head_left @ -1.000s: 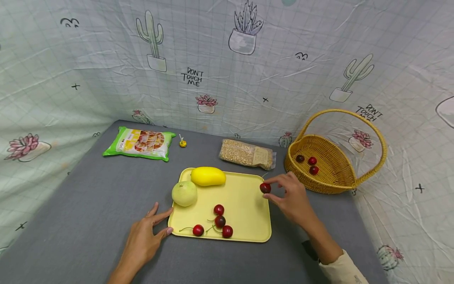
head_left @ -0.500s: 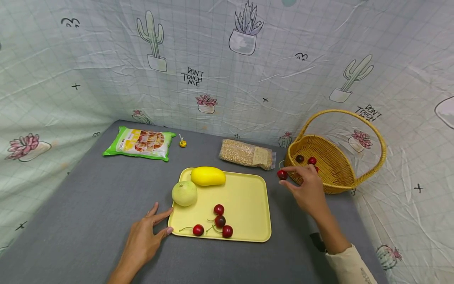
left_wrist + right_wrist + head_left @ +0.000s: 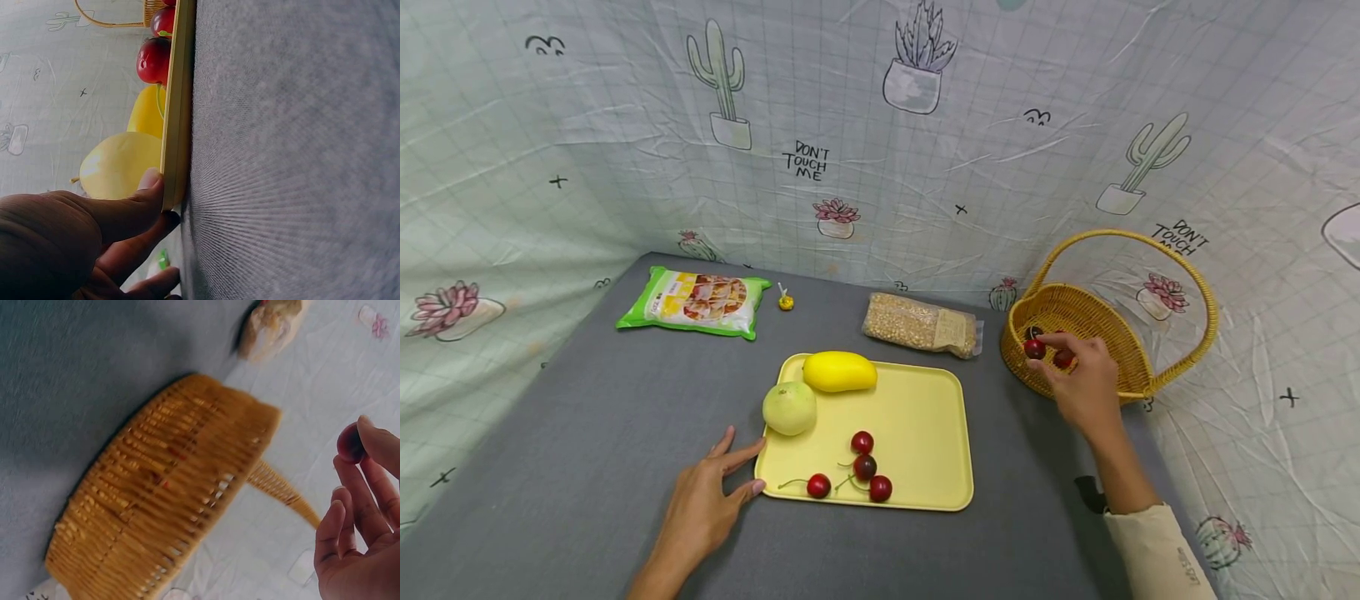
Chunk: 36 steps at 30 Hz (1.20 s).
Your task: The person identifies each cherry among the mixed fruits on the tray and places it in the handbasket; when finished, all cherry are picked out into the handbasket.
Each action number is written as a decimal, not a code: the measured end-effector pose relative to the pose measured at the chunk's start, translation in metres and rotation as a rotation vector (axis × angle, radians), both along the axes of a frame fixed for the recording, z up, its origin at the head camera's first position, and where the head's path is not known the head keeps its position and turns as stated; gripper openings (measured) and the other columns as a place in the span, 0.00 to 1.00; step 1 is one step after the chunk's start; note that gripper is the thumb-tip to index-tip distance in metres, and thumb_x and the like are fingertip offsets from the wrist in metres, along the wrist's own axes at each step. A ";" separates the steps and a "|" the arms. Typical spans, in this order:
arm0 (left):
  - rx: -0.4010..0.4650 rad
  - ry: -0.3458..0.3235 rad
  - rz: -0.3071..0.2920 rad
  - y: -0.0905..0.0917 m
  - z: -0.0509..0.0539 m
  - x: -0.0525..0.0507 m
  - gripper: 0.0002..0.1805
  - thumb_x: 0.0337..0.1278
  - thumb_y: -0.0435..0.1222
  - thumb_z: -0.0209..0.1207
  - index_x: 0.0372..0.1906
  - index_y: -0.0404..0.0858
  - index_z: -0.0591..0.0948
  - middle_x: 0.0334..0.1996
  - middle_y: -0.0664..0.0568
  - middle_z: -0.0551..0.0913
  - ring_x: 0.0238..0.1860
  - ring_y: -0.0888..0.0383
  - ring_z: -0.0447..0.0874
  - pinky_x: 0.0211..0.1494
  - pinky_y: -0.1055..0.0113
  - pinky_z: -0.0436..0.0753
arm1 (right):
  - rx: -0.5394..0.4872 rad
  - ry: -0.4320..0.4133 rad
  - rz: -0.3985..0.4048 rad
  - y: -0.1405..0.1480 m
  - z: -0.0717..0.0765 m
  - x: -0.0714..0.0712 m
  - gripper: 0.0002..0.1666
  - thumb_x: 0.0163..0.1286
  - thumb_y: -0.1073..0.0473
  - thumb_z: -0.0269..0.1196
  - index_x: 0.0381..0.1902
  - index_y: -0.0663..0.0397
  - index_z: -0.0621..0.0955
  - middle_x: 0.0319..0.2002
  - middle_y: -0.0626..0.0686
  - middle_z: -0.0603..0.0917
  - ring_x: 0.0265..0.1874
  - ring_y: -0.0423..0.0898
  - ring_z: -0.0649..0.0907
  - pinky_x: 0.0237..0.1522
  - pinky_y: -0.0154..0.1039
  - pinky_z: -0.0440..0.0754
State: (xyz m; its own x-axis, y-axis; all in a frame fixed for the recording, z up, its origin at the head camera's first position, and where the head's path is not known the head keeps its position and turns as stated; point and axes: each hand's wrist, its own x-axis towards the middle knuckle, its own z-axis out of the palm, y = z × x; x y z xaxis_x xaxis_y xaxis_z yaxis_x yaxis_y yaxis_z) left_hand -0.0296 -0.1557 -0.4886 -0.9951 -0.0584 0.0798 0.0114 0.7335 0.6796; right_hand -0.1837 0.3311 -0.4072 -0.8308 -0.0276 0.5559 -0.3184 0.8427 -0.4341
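Observation:
In the head view, the thumb and forefinger of my right hand (image 3: 1084, 385) pinch a dark red cherry (image 3: 1034, 348) over the near left side of the wicker basket (image 3: 1131, 398). The right wrist view shows this cherry (image 3: 351, 444) between the fingertips, above the basket's rim. Other cherries lie in the basket, partly hidden by the hand. My left hand (image 3: 703, 500) touches the near left corner of the yellow tray (image 3: 925, 433) with straight thumb and forefinger. On the tray are several cherries (image 3: 865, 467), a yellow mango (image 3: 839, 372) and a pale green round fruit (image 3: 790, 408).
Behind the tray lies a clear bag of grains (image 3: 917, 325). A green-and-white food packet (image 3: 700, 302) is at the back left, with a small yellow lollipop-like item (image 3: 786, 302) beside it. The basket's tall handle (image 3: 1198, 292) arches over it. A patterned cloth (image 3: 850, 100) hangs behind the table.
My right hand has carried the cherry rightward from the tray's right edge to over the basket. The left hand stays at the tray's corner.

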 end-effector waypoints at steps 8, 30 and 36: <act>-0.012 0.019 -0.005 0.000 -0.001 0.000 0.33 0.50 0.35 0.80 0.65 0.47 0.87 0.73 0.26 0.72 0.70 0.26 0.75 0.64 0.31 0.79 | -0.026 -0.043 -0.075 0.019 -0.002 -0.011 0.21 0.61 0.62 0.80 0.52 0.56 0.89 0.40 0.64 0.89 0.42 0.59 0.78 0.44 0.50 0.66; -0.003 0.032 -0.001 0.001 -0.003 0.000 0.33 0.49 0.35 0.80 0.65 0.46 0.87 0.73 0.26 0.71 0.70 0.26 0.75 0.64 0.30 0.79 | -0.083 -0.222 -0.152 0.070 -0.005 -0.048 0.20 0.71 0.60 0.74 0.58 0.59 0.86 0.55 0.67 0.89 0.53 0.67 0.86 0.53 0.54 0.81; -0.005 0.036 0.000 0.001 -0.003 0.000 0.33 0.49 0.35 0.80 0.65 0.46 0.87 0.73 0.26 0.71 0.70 0.26 0.75 0.64 0.31 0.79 | -0.070 -0.294 -0.186 0.082 -0.006 -0.060 0.21 0.73 0.57 0.72 0.60 0.58 0.85 0.57 0.67 0.89 0.52 0.64 0.83 0.53 0.56 0.78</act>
State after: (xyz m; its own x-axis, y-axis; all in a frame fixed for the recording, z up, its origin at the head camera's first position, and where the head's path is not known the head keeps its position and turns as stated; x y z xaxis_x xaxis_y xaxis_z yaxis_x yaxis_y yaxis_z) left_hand -0.0296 -0.1549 -0.4912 -0.9916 -0.0584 0.1154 0.0351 0.7371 0.6748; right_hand -0.2439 0.4128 -0.4131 -0.9427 0.1688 0.2877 -0.0154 0.8396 -0.5430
